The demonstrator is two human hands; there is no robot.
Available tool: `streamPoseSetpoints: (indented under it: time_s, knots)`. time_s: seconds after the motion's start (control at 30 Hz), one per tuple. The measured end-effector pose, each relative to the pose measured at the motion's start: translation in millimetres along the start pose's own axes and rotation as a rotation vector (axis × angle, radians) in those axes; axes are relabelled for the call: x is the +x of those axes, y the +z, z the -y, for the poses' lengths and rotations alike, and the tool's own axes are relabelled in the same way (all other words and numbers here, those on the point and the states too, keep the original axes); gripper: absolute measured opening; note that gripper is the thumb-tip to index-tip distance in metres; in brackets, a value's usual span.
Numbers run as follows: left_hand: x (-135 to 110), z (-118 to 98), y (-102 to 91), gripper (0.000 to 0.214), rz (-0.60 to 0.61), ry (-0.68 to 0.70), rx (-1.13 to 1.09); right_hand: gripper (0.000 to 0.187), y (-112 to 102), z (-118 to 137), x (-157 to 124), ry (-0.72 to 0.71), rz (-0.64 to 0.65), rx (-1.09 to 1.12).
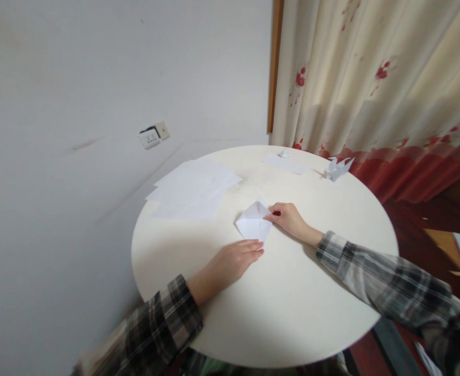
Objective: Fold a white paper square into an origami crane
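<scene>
A small folded sheet of white paper (249, 225) lies near the middle of the round white table, with creases across it and a pointed tip at its far side. My left hand (236, 259) rests flat at the paper's near corner, fingers stretched out and touching it. At the right corner, my right hand (288, 218) pinches the paper's edge between thumb and forefinger. The near corner is partly hidden under my left fingers.
White sheets (191, 188) lie spread at the table's left back. A folded paper crane (336, 169) stands near the right back edge. Another small paper piece (284, 154) sits by a flat sheet (288, 164). A wall borders the table (292, 313) at left; a curtain (332, 78) hangs behind.
</scene>
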State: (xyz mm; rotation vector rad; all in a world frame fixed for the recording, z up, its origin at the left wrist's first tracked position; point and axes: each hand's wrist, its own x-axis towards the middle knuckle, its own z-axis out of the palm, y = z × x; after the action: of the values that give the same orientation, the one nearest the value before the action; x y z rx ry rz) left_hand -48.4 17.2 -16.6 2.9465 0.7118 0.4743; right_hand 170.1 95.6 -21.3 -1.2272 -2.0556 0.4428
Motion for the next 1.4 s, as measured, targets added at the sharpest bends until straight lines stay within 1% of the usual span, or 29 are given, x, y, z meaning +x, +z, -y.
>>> streamPoseSetpoints:
  time_s: [0.2, 0.3, 0.4, 0.5, 0.7, 0.87, 1.0, 1.13, 1.23, 1.3, 1.4]
  knots:
    - [0, -4, -2.7, 0.030, 0.001, -0.062, -0.049, 0.013, -2, 1, -1, 0.005, 0.008, 0.001]
    - [0, -7, -3.6, 0.030, -0.016, -0.085, -0.090, 0.013, -2, 1, -1, 0.002, 0.001, 0.001]
    - [1, -12, -5.5, 0.029, -0.033, -0.139, -0.124, 0.013, -1, 0, -1, -0.003, -0.001, -0.013]
    - [5, -15, -7.2, 0.032, -0.034, -0.181, -0.135, 0.014, -1, 0, -1, -0.006, 0.006, -0.043]
    - [9, -14, -4.4, 0.031, -0.032, -0.167, -0.124, 0.014, -2, 1, -1, 0.000, 0.011, -0.046]
    - [9, -10, -1.4, 0.028, -0.062, -0.144, -0.130, 0.013, -1, 0, -1, 0.007, 0.004, -0.021]
    - [11, -6, -2.0, 0.023, -0.087, -0.156, -0.141, 0.012, 0, 0, -1, -0.015, 0.003, -0.018]
    - [14, -5, -3.7, 0.023, -0.061, -0.154, -0.139, 0.011, 1, 0, -2, -0.027, 0.006, -0.016]
    - [23, -1, 0.9, 0.027, -0.055, -0.189, -0.102, 0.011, 1, -2, -1, -0.029, 0.006, -0.024]
    - [32, 6, 8.3, 0.023, -0.071, -0.217, -0.038, 0.012, 1, -3, 0, -0.032, 0.008, -0.029]
    - [46, 17, 20.9, 0.018, -0.071, -0.195, 0.045, 0.013, 1, -5, 0, -0.024, 0.007, -0.036]
